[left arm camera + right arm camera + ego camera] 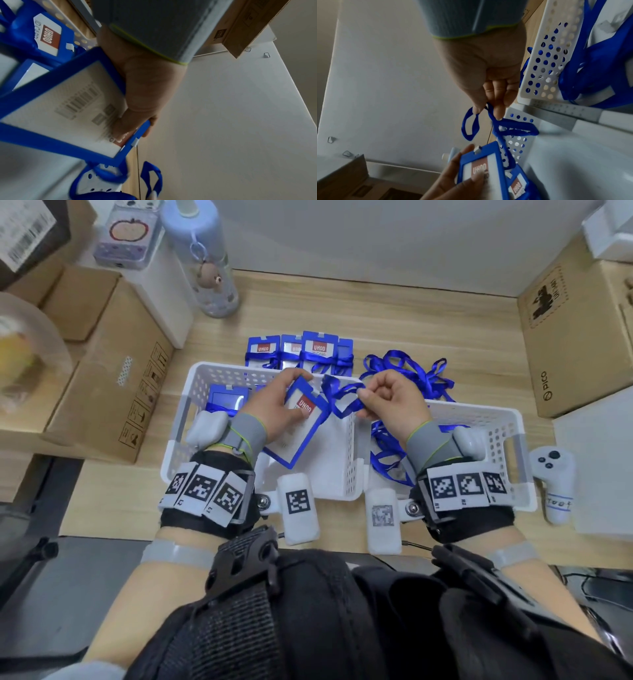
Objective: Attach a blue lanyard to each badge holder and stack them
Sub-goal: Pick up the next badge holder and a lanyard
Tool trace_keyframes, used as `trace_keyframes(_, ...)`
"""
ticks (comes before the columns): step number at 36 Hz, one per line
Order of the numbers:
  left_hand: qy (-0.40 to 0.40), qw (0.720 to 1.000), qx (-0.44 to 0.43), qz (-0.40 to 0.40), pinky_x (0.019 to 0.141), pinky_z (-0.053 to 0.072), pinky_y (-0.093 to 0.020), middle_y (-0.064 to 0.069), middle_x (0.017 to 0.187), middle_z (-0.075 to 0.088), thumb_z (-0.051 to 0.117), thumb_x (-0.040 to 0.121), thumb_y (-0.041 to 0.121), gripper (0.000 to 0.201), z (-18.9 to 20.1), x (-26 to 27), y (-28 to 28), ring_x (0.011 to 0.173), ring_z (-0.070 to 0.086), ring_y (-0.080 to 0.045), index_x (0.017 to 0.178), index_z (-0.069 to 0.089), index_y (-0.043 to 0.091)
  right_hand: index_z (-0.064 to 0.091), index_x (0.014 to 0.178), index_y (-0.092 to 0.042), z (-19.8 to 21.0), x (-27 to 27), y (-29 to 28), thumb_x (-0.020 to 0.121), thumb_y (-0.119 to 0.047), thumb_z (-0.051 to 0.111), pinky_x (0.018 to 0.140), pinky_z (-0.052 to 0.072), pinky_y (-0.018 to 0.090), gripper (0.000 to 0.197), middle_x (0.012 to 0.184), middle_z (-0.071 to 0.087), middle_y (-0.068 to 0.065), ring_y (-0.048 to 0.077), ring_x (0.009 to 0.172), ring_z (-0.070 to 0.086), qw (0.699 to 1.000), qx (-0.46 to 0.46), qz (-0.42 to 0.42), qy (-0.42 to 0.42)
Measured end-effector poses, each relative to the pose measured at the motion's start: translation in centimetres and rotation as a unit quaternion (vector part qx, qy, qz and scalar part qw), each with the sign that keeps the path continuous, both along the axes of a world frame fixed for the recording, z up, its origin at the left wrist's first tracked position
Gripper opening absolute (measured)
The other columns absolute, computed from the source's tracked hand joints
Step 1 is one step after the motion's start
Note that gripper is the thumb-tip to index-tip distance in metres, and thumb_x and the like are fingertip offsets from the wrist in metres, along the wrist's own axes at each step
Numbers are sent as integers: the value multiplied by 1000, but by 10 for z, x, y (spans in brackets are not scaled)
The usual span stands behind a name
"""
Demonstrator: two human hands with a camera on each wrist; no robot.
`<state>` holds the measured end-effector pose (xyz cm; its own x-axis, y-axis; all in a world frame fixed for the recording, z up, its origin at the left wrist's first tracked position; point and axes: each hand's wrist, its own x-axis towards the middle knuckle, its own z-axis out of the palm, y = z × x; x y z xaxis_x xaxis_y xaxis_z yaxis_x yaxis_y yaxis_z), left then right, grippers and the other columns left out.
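- the wooden table (394, 313) carries two white perforated baskets side by side; cardboard boxes (109, 378) stand at the left and at the right edge.
- the left basket (205, 378) holds more badge holders; one (222, 400) is visible in its far left corner.
- the right basket (496, 419) holds loose blue lanyards (387, 457), and a further heap of lanyards (411, 368) lies on the table just behind it.
- behind the left basket, a row of finished badge holders (298, 350) with blue lanyards around them lies on the table.
- the left hand (274, 405) grips a blue-framed badge holder (298, 426) above the left basket, thumb on the front face, the other fingers curled behind its top edge; the holder is tilted.
- the right hand (390, 402) has its fingers curled and pinches a blue lanyard (342, 398) between thumb and fingertips (498, 112), above the gap between the baskets.
- this lanyard runs from the right hand to the top of the held badge holder; whether it is already fastened there cannot be told.
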<state>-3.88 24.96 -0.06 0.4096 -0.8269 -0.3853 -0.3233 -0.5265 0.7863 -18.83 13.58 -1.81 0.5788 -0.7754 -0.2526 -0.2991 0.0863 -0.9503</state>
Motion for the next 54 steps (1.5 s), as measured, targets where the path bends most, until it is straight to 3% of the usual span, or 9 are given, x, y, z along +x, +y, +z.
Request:
trace_keyframes(14,49,998,-26,2,86,54,-42,-2,109,68,69,80,6,56,4,2,3,96,66,-21,122,52,41,49,72,-28,-4,1,3,81,4,53,63,39,14,34,83,53,-15,1,61,43,991,-78,43,104)
trace_keyframes(17,55,997,-54,-17,94,48,-23,12,119,61,67,82,6,70,9,2,2,102,59,-5,137,40,40,50,74,-28,2,5,3,79,14,42,63,39,13,43,92,59,-6,-1,69,48,994,-80,36,71)
trace_keyframes(21,62,993,-89,-40,77,41,1,14,118,55,62,86,6,72,17,-2,1,93,53,3,141,30,38,57,85,-21,13,10,6,85,8,43,61,41,4,32,93,60,-2,-8,69,55,997,-49,49,14)
trace_keyframes(28,79,988,-118,-61,75,43,-2,22,121,50,52,91,3,69,17,-5,-1,85,53,19,143,25,40,60,111,-13,20,12,13,99,-20,36,83,50,21,27,96,65,1,11,88,62,996,2,94,-6)
trace_keyframes(35,82,987,-125,-66,82,42,-3,20,123,49,50,92,2,66,16,-4,-3,93,52,12,144,25,36,60,95,-17,19,13,15,98,-25,41,92,46,37,21,89,63,0,18,89,58,996,9,91,4)
trace_keyframes(39,35,991,-117,-64,89,36,-9,-3,109,48,56,91,18,67,15,-5,-5,108,50,-12,145,21,34,56,81,-18,20,11,13,95,-17,48,75,48,26,16,77,60,2,12,71,56,997,18,62,-37)
trace_keyframes(44,-63,989,-32,-126,104,31,-31,-5,115,42,67,44,67,128,14,-8,-8,117,37,-19,147,-1,35,52,79,-15,25,9,9,93,-9,48,54,47,15,16,48,57,-10,1,46,51,992,50,26,-114)
trace_keyframes(49,-34,993,-17,-112,97,43,-33,-5,117,48,79,69,22,112,13,-10,-10,107,49,-20,149,2,31,51,84,-16,26,9,8,96,-10,43,53,46,14,16,49,57,-9,1,46,51,991,35,21,-126)
trace_keyframes(54,75,995,-25,-68,84,50,-23,5,104,58,74,71,9,101,10,-11,-10,93,58,-12,148,12,31,52,87,-18,26,5,8,96,-6,41,61,48,15,19,66,61,-14,2,51,54,990,3,35,-139)
